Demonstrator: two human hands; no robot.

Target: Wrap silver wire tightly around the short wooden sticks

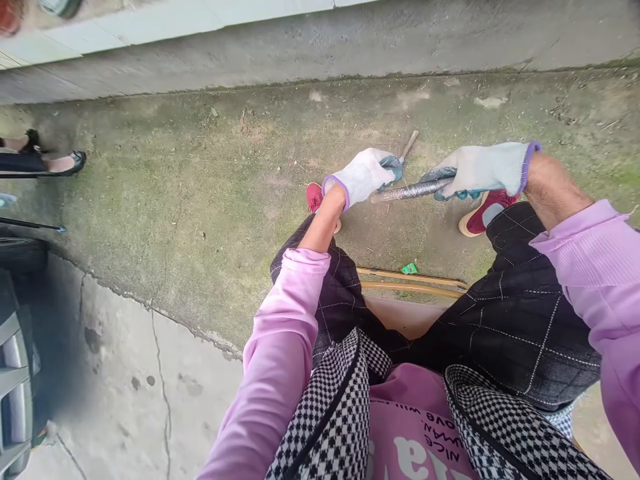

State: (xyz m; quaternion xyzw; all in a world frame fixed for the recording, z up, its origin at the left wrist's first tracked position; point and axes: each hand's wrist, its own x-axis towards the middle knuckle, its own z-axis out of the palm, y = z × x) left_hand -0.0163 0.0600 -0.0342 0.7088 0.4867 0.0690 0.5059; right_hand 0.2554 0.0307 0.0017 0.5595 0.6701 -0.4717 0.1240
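Note:
My left hand, in a white glove with a blue-grey coated palm, is closed around a thin stick-like piece whose brown end points up and away. My right hand, gloved alike, grips a rod with a shiny silvery, wrapped-looking surface and a brownish tip. The rod points left, and its tip lies just below my left fingers; whether they touch I cannot tell. Both hands are held over the ground in front of my knees. What the left fingers cover is hidden.
I sit on a seat with curved wooden bars; a small green packet lies by them. My red shoes are below the hands. A concrete ledge runs along the top. Another person's foot and a car wheel are at left.

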